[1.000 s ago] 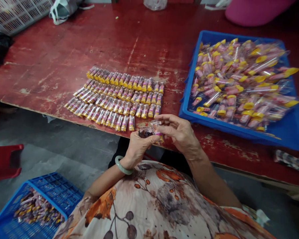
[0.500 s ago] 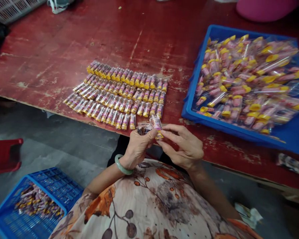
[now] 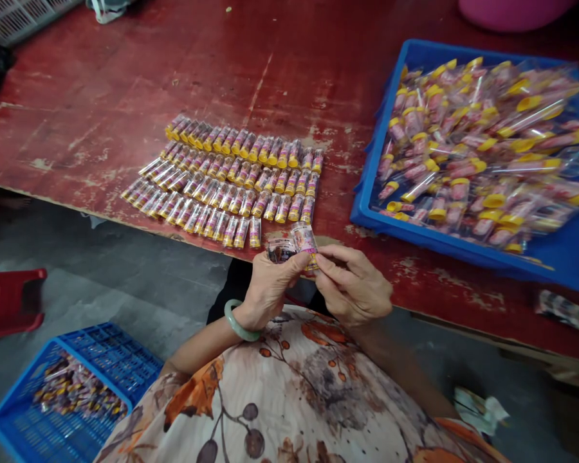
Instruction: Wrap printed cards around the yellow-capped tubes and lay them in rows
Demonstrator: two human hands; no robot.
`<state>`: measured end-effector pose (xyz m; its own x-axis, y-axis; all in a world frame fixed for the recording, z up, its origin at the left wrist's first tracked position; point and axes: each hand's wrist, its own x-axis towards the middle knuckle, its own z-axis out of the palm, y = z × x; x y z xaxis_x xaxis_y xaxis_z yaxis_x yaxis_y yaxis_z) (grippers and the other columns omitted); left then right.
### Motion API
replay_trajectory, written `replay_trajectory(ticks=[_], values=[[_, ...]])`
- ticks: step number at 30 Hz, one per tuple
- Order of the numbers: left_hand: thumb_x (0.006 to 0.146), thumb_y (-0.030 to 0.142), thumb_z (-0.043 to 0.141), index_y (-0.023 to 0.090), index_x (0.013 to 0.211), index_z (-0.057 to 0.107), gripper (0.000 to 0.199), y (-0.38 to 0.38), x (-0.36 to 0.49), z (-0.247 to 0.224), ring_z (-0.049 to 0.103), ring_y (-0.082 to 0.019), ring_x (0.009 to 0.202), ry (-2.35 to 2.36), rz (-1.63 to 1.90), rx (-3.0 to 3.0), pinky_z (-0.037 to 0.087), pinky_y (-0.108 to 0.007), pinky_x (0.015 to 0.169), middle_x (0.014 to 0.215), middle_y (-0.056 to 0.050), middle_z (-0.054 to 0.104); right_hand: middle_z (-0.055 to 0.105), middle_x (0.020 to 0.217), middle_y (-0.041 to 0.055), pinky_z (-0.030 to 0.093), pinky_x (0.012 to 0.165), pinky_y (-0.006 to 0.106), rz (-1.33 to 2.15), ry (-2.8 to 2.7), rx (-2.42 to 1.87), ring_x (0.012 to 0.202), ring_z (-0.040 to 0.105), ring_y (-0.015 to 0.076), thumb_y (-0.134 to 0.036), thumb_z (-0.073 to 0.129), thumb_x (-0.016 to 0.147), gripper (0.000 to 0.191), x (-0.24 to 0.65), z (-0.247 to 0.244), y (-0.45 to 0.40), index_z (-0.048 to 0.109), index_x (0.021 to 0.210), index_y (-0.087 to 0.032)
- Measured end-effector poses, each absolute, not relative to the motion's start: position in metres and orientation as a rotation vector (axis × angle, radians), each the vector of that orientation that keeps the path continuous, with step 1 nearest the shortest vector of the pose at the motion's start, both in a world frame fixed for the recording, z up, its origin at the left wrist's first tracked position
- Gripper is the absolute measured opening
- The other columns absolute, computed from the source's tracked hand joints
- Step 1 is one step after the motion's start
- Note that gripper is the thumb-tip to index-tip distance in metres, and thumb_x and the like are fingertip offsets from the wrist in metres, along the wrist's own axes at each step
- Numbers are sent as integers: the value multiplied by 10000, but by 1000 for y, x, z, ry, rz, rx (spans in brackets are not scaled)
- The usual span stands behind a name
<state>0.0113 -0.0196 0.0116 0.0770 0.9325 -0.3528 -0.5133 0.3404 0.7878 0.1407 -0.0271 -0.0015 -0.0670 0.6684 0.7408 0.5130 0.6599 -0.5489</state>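
Observation:
My left hand (image 3: 270, 283), a pale green bangle on its wrist, is closed around a dark printed plastic piece (image 3: 280, 250), perhaps a wrapper or label. Its thumb also presses a small clear tube (image 3: 304, 237) with pink-purple print and a yellow end. My right hand (image 3: 354, 283) pinches that tube's yellow lower end between thumb and fingertips. Both hands meet just above the table's front edge. Beyond them, similar yellow-ended tubes (image 3: 241, 170) lie side by side in several slanting rows; the front row ends close to my left hand.
A blue tray (image 3: 367, 209) at right holds a heap of yellow-ended tubes, many in clear sleeves. On the floor at lower left, a blue basket (image 3: 101, 360) contains more small pieces beside a red stool (image 3: 14, 302). The red table (image 3: 139, 71) has worn paint. A pink container (image 3: 516, 13) stands far right.
The fingers of my right hand have drawn closer together on the tube's yellow end. Otherwise the view has only shifted slightly; the rows look the same.

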Motion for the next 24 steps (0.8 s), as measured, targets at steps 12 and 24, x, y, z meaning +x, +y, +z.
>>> replay_trajectory(ticks=[12, 24], values=[[603, 420, 840, 158, 571, 461, 462, -21, 11, 9, 271, -43, 479, 985, 1169, 488, 197, -235, 454, 525, 68, 365, 686, 1051, 67, 557, 635, 304, 183, -1716, -965, 844, 672, 189, -29, 627, 780, 458, 139, -8, -27, 677, 1148, -296], [630, 407, 828, 137, 598, 548, 390, -16, 6, -2, 282, -45, 476, 1012, 1179, 582, 220, -224, 460, 513, 67, 406, 701, 1020, 66, 572, 714, 327, 717, -1654, -1020, 797, 667, 173, -165, 643, 787, 308, 155, -2, -13, 686, 1085, -232]])
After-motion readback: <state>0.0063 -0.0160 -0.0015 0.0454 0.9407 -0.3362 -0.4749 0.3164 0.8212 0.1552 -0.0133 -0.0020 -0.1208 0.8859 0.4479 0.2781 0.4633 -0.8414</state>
